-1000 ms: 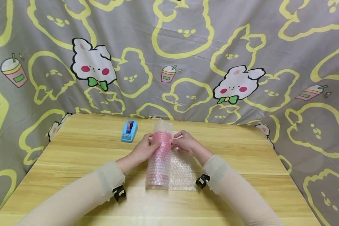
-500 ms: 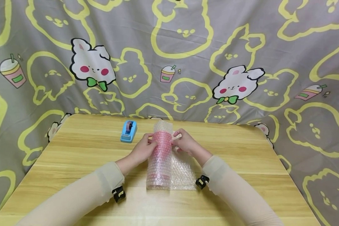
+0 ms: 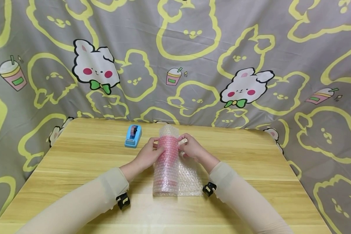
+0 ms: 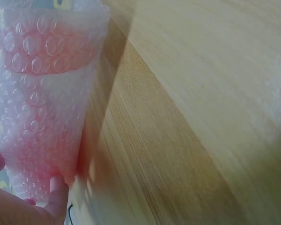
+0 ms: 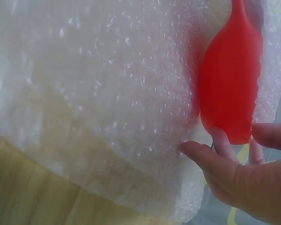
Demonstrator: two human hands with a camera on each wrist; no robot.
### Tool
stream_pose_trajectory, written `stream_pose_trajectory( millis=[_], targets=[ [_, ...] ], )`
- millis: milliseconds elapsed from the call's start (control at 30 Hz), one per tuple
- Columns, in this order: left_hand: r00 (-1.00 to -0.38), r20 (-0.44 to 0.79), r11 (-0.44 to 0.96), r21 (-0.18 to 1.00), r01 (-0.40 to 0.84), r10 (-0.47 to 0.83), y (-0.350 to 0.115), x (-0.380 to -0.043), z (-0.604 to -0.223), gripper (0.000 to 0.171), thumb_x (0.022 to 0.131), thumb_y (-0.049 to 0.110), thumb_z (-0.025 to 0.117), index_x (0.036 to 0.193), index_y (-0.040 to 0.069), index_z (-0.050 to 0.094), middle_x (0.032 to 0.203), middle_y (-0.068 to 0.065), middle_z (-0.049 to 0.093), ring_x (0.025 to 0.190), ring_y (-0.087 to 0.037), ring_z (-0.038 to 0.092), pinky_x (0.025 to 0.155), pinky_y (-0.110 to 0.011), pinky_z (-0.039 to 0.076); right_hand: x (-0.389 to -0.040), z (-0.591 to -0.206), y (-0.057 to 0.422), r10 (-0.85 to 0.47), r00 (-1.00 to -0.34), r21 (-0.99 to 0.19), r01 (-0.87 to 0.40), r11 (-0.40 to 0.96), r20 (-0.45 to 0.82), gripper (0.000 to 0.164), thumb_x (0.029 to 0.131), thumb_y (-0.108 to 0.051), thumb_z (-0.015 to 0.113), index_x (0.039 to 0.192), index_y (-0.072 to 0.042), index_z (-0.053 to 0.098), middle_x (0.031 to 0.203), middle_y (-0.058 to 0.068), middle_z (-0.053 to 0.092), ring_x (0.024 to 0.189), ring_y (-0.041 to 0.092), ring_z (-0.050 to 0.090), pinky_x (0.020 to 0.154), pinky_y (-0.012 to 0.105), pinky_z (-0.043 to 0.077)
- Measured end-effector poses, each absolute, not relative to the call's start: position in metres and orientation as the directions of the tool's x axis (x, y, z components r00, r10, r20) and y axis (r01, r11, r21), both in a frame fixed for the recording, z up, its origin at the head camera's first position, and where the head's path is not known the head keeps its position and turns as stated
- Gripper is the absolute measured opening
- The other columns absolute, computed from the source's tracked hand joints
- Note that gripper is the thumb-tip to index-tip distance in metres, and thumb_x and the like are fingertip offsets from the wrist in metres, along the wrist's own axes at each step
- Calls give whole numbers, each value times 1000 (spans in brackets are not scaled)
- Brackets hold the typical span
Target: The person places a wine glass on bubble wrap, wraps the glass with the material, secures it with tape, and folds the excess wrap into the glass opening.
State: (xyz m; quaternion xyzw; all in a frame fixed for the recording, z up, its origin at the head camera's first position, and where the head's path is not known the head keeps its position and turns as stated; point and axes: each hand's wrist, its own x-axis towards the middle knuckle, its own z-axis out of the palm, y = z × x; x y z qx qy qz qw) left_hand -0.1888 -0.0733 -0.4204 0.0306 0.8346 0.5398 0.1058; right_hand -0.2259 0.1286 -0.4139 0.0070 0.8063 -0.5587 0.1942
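Bubble wrap [image 3: 165,172], soft and likely slippery, encloses a probably light, stiff red piece [image 5: 232,84] at four o'clock from the dispenser [image 3: 133,138], our left hand [image 3: 147,152] gripping the wrap at ten and right hand [image 3: 193,148] at two, where we'd best hold broadly and gently.

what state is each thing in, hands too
Clear bubble wrap sheet, partly rolled, loose part spread to the right
Red rounded object with narrow neck, inside the roll, one side visibly bare
Blue tape dispenser, upright, loaded with pinkish tape
Left hand, gripping the roll, thumb on top
Right hand, fingers bent against the roll's right edge
Grey curtain with yellow outlines, hanging, creased
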Motion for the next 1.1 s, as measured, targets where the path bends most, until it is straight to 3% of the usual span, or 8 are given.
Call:
stream_pose_trajectory(
  millis=[233, 367, 500, 800, 1100],
  targets=[
    [-977, -142, 403, 913, -67, 158, -72, -189, -422, 58, 99, 30, 60, 146, 1, 40, 126, -22, 56, 113, -35, 59, 89, -44, 56, -225, -415, 128, -174, -930, -903, 249, 351, -325, 25, 91, 2, 57, 114, -6, 52, 83, 8, 67, 80, 21, 63, 59, 31, 48],
    [-978, -147, 413, 907, -75, 145, -72, -190, -422, 57, 99, 31, 62, 145, 4, 42, 126, -20, 56, 114, -34, 59, 89, -44, 56, -225, -416, 127, -149, -930, -904, 275, 328, -337, 22, 90, -5, 55, 111, -7, 53, 90, 9, 68, 84, 19, 66, 60, 32, 49],
    [-979, -142, 419, 906, -69, 145, -71, -191, -422, 55, 100, 33, 59, 144, 4, 43, 127, -20, 56, 116, -35, 58, 91, -45, 55, -225, -416, 126, -131, -932, -905, 284, 316, -339, 17, 92, -12, 54, 109, -6, 53, 98, 10, 65, 84, 18, 65, 61, 33, 50],
    [-981, -125, 423, 905, -53, 145, -71, -193, -420, 47, 104, 23, 50, 147, 5, 44, 130, -23, 55, 118, -37, 57, 96, -48, 51, -223, -415, 123, -111, -931, -903, 301, 305, -348, 23, 98, -24, 63, 106, -6, 51, 92, 8, 63, 78, 17, 62, 62, 35, 50],
    [-982, -109, 434, 900, -31, 155, -72, -194, -418, 44, 104, 19, 46, 146, 6, 46, 129, -22, 56, 118, -37, 56, 97, -49, 49, -222, -416, 120, -82, -932, -899, 315, 302, -354, 21, 97, -22, 62, 103, -5, 51, 91, 9, 58, 79, 19, 58, 66, 38, 52]
  ],
)
